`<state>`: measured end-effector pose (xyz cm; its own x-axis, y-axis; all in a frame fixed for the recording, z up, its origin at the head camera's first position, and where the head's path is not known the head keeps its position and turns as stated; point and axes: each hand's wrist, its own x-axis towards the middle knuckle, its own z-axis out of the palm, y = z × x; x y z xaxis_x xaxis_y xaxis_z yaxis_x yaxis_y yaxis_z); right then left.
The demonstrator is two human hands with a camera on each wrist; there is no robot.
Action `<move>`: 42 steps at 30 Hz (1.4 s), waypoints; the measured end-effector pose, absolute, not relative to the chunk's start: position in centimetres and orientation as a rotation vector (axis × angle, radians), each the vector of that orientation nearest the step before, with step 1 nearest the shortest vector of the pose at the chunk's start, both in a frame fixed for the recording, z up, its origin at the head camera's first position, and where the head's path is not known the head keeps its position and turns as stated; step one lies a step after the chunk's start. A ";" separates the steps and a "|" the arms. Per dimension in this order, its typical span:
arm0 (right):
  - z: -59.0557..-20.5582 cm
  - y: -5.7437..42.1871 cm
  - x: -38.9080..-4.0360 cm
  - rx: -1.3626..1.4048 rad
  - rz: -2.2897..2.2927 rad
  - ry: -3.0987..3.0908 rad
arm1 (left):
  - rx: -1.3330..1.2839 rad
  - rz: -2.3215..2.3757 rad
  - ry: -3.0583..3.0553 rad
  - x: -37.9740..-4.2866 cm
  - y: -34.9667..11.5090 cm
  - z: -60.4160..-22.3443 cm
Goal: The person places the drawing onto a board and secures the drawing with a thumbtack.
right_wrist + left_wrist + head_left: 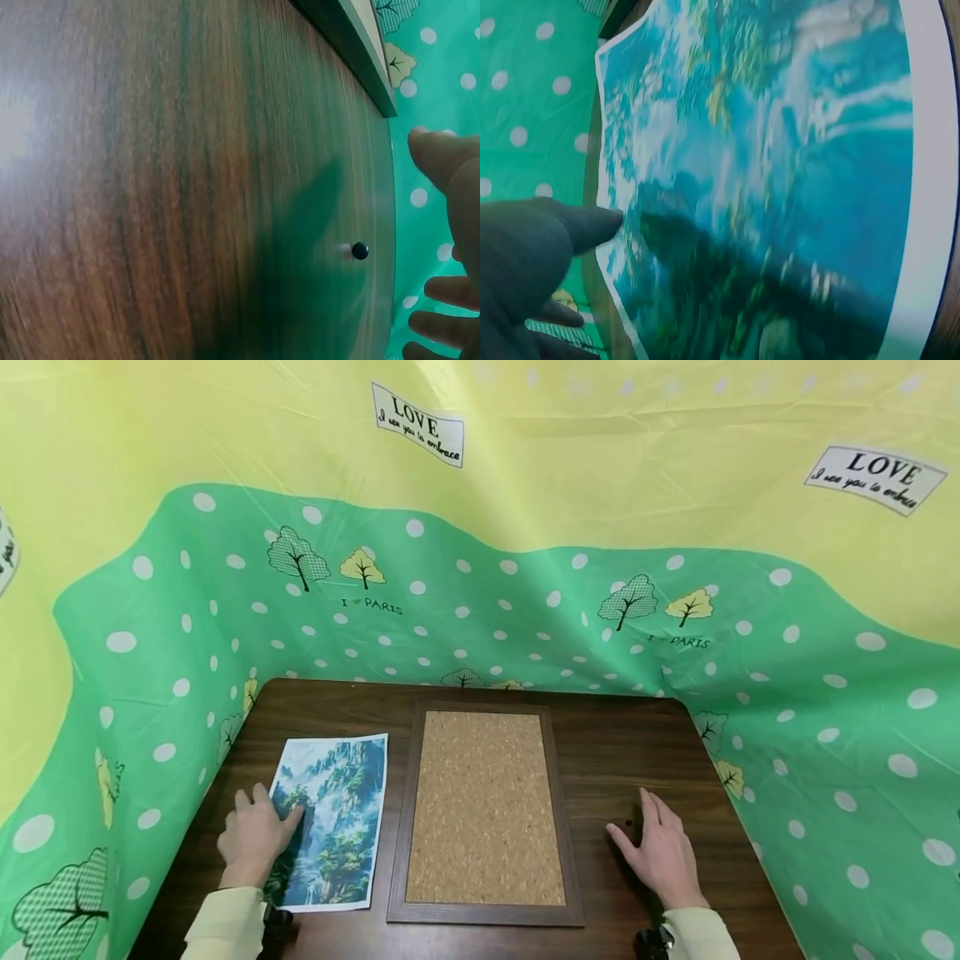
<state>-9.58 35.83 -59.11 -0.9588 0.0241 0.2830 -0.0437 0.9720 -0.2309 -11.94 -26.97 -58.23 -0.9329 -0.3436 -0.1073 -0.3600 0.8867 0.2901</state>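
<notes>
A landscape print [330,822] of blue cliffs and green trees, edged in white, lies on the table left of a cork board [483,810] in a brown frame. My left hand [253,835] is spread at the print's left edge, its thumb over the picture. In the left wrist view, that hand's shadow falls across the print [780,165]. To the right of the board, my right hand [663,856] is spread low over the wood and holds nothing. Near its thumb is a small black round-headed thing [360,250], standing on the table like a pin.
The dark wooden table [622,735] has rounded far corners. A green and yellow curtain [487,602] with white dots and printed trees surrounds its back and sides. A corner of the board's frame [352,52] shows in the right wrist view.
</notes>
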 end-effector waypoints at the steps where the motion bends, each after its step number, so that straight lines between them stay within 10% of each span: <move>1: -59.1 35.9 -9.6 0.006 0.350 -2.837 | -0.594 0.470 2.975 -11.9 -27.2 -58.1; 42: -61.2 37.3 -9.8 -0.084 0.623 -2.700 | -0.742 0.785 2.725 -9.8 -32.0 -57.7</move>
